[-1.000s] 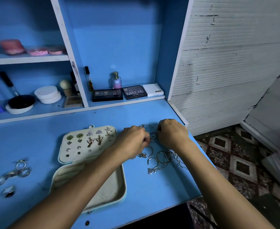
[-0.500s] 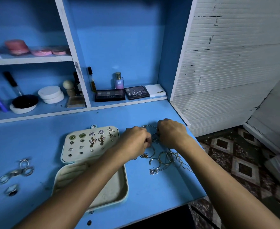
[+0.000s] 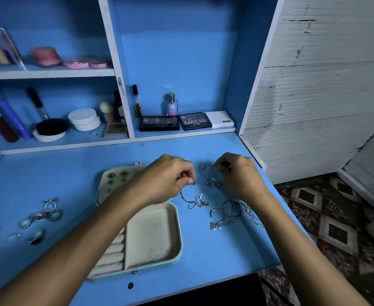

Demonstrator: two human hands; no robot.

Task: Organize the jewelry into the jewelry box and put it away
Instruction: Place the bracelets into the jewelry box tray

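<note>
From the head camera, three flat cases are sitting in a row on the low shelf: a dark palette (image 3: 159, 126) reading "NUDES", a second dark palette (image 3: 195, 121) reading "MATTE", and a white box (image 3: 219, 119) printed "NUDE" in small black letters. Just behind them a small perfume bottle (image 3: 171, 104) is showing "SB" on its front. On the blue desk (image 3: 71, 173) the cream jewelry box (image 3: 155, 237) is lying open, its lid panel (image 3: 115, 182) carrying studs and its tray showing several ring rolls beside one bare compartment. The left hand (image 3: 166, 180) is pinching its fingertips closed on the end of a thin silver bangle (image 3: 192, 198) just right of the box. The right hand (image 3: 239, 175) is curling its fingers around another silver hoop (image 3: 214, 176); whether it is truly clamped cannot be told. A tangle of chains and bangles (image 3: 230, 214) is lying below the right wrist. Far left, a scatter of rings (image 3: 42, 214) is resting, too blurred to count.
</note>
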